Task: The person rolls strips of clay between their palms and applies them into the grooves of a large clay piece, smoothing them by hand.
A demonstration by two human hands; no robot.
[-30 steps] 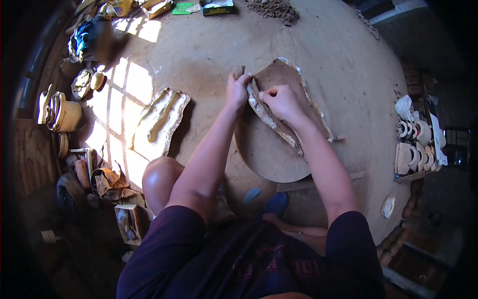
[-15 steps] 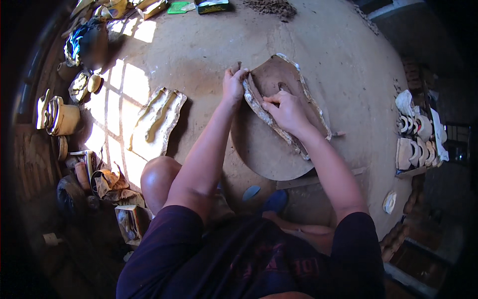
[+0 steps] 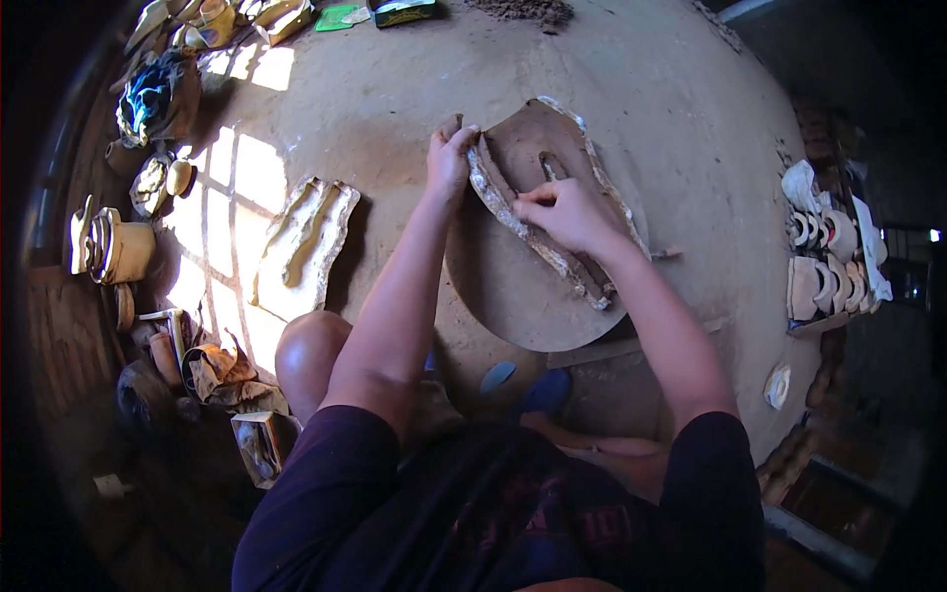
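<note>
The clay mould (image 3: 552, 187) lies on a round board (image 3: 513, 296) on the dirt floor (image 3: 375, 109), just in front of the person's knees. The left hand (image 3: 449, 158) has its fingers curled over the mould's top left edge, and the right hand (image 3: 562, 212) presses bent fingers down into its middle. The mould looks heavy, stiff and easy to crack, so its thick side rims seem the best place to hold; there is open floor above and to the right, with another mould (image 3: 306, 237) to the left.
</note>
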